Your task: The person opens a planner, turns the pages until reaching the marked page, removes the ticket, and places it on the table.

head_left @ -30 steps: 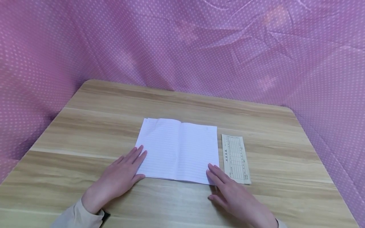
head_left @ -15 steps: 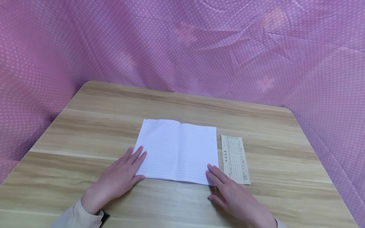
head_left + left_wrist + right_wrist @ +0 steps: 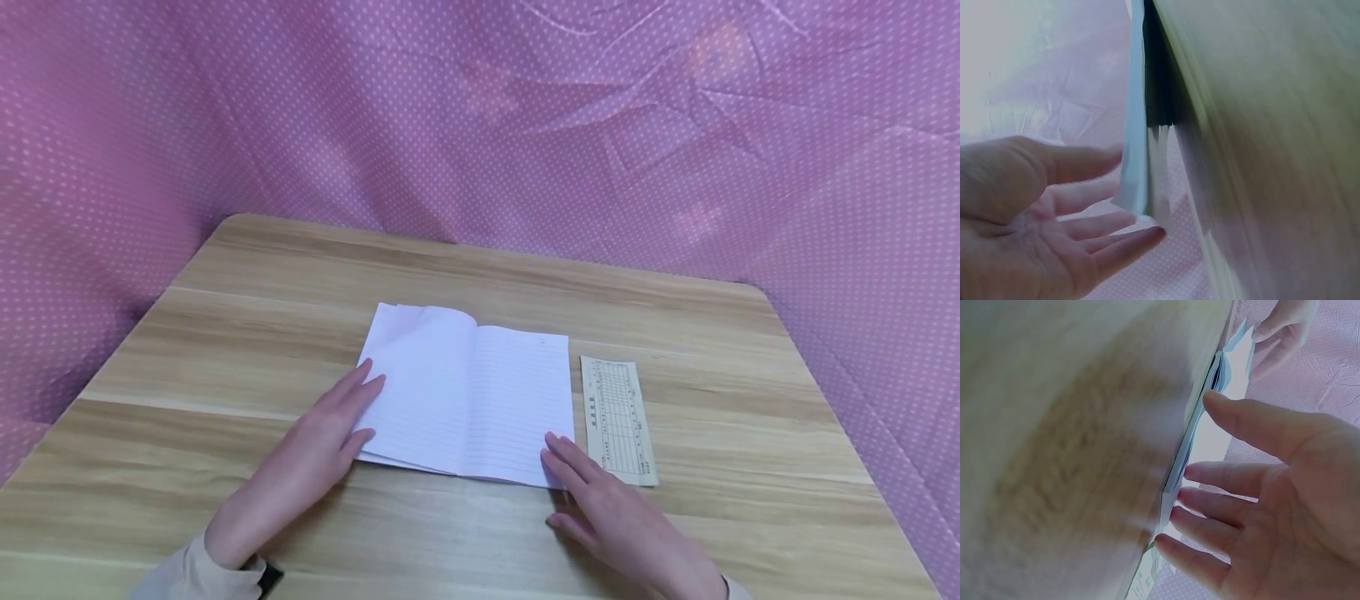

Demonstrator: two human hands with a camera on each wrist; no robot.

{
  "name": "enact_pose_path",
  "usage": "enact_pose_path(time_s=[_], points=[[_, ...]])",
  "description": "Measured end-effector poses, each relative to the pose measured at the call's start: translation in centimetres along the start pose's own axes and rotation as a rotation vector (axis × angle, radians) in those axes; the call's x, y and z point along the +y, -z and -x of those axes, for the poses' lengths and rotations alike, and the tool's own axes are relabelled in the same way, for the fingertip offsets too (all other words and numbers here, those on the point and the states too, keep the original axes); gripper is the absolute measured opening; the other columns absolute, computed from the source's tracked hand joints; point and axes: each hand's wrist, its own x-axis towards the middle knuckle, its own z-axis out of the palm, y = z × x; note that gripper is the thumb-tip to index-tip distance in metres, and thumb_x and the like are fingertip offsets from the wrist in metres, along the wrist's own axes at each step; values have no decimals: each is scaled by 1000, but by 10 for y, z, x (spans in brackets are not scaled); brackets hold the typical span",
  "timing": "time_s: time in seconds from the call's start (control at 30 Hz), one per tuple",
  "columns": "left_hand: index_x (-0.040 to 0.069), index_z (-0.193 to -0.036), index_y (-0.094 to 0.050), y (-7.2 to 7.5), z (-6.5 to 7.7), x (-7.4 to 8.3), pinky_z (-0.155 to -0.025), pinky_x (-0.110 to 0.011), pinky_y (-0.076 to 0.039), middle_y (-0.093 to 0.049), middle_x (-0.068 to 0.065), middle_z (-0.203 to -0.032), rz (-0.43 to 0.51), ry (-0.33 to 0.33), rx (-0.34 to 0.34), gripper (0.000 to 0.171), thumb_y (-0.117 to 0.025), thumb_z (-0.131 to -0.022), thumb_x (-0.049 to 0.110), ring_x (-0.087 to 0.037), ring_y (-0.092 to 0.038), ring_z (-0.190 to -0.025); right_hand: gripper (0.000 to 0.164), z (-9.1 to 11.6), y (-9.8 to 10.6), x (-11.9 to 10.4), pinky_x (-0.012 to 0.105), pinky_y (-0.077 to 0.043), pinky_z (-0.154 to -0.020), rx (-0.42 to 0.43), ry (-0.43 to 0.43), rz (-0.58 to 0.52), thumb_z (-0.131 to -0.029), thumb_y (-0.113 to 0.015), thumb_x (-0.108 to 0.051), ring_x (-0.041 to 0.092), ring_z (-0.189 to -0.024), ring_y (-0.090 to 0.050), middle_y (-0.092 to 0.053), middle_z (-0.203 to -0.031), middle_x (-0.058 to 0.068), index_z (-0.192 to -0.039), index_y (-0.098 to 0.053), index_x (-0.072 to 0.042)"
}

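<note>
An open notebook (image 3: 517, 400) with ruled white pages lies on the wooden table, its spine running away from the person. At its left edge, the left hand (image 3: 322, 433) holds the raised left-hand pages (image 3: 420, 383). The thumb and two fingers show over the paper, and in the left wrist view the lowest fingertip (image 3: 1159, 234) reaches past the edge underneath. Under those pages a gap to the table shows. The right hand (image 3: 607, 512) rests with its straight fingertips on the near right corner of the notebook; its thumb stands apart from the paper.
A printed paper slip (image 3: 618, 421) with a table grid lies just right of the notebook, close to the right hand. The wooden table (image 3: 225, 333) has rounded far corners. Pink dotted cloth (image 3: 450, 125) hangs behind and around it.
The left hand has shifted slightly away from the person and upward, and the left-hand pages have risen from lying flat. The right hand and the slip have stayed in place.
</note>
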Motion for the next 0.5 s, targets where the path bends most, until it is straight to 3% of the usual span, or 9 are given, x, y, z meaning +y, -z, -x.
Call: enact_pose_path(time_s=[0.2,0.27,0.37,0.5], points=[[-1,-139,-51,8,-4,6,-100,-56,-43,-40,-22,-149,78,19,154,64,-70,-80,-13,-42,-44,-131,61,1,-1,0,44,-43,-104,46,42,23,-92,-70,-30,26,-140,-38,-36,-155,9,-144,-48,-5],[0,-138,-53,11,-5,8,-95,-51,-48,-42,-20,-148,131,29,216,66,-70,-76,-18,-41,-52,-124,61,1,-1,0,44,-43,-104,48,46,26,-92,-69,-30,26,-139,-38,-37,-155,10,-144,-49,-4],[0,-137,-55,16,-8,12,-91,-37,-52,-46,-17,-145,281,12,280,70,-70,-72,-24,-38,-58,-117,61,1,0,0,42,-42,-105,33,35,23,-93,-68,-32,25,-140,-38,-37,-155,9,-144,-49,-5],[-3,-135,-54,20,-11,19,-92,-23,-48,-51,-17,-142,522,-19,280,68,-66,-73,-28,-35,-58,-118,60,-1,4,0,42,-40,-107,1,9,-2,-94,-67,-35,24,-140,-38,-37,-155,8,-143,-50,-5]])
